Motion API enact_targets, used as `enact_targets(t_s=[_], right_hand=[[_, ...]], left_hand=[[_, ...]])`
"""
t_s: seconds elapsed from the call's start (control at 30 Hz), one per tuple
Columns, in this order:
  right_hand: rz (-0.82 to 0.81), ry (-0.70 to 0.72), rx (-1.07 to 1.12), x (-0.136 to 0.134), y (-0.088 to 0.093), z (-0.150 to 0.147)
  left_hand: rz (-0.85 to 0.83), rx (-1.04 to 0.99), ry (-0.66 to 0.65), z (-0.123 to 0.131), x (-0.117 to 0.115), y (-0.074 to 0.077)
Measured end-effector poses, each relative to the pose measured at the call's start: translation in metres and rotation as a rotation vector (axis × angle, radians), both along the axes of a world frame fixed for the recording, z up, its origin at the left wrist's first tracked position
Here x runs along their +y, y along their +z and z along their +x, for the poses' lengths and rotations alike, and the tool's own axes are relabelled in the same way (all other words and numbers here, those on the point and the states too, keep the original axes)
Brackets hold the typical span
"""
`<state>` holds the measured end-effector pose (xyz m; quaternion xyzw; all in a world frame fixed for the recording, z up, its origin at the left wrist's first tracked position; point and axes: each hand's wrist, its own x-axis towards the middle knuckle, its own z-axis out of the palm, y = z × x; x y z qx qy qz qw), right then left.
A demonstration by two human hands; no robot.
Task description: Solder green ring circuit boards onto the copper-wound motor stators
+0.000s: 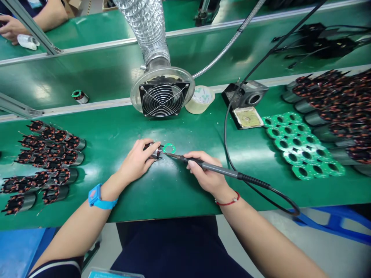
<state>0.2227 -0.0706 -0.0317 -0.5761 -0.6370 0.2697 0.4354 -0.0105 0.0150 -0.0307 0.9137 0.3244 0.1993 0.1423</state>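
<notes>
My left hand is closed around a small motor stator with copper windings, held down on the green mat. My right hand grips a black soldering iron like a pen. Its tip reaches the stator, right beside a green ring-shaped circuit board lying on the mat. The iron's black cable loops off to the right. A blue wrist strap is on my left wrist.
Several wound stators lie at the left, and a larger pile at the right. Several green ring boards sit beside the iron stand with sponge. A fume extractor fan and a tape roll stand behind. Another person's hand is at the far left.
</notes>
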Motion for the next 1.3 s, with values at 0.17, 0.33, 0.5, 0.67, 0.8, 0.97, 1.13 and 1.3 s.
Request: enact_targets(t_s=[0.17, 0.33, 0.5, 0.67, 0.8, 0.97, 1.13, 1.3], right_hand=[[0.019, 0.007, 0.006, -0.0012, -0.0012, 0.0009], [0.029, 0.013, -0.001, -0.0013, -0.0008, 0.0012], [0.050, 0.016, -0.039, -0.0010, 0.0028, 0.0006], [0.147, 0.014, -0.066, -0.0020, 0.0058, -0.0002], [0.163, 0.054, -0.092, -0.0017, 0.0066, -0.0011], [0.228, 0.041, -0.090, -0.0014, 0.0069, -0.0019], [0.252, -0.052, -0.115, 0.0013, 0.0010, -0.0020], [0.145, 0.065, -0.165, 0.0037, -0.0010, -0.0032]], left_hand=[[0.036, 0.010, 0.000, 0.0000, -0.0006, 0.0004], [0.060, 0.022, 0.011, 0.0004, -0.0012, 0.0011], [0.080, 0.031, 0.022, 0.0019, -0.0019, 0.0023], [0.098, 0.051, 0.021, 0.0029, -0.0027, 0.0039], [0.107, 0.072, 0.022, 0.0034, -0.0036, 0.0048], [0.118, 0.079, 0.026, 0.0039, -0.0047, 0.0057], [0.122, 0.099, 0.034, 0.0042, -0.0054, 0.0055], [0.081, 0.124, 0.090, 0.0067, -0.0073, 0.0091]])
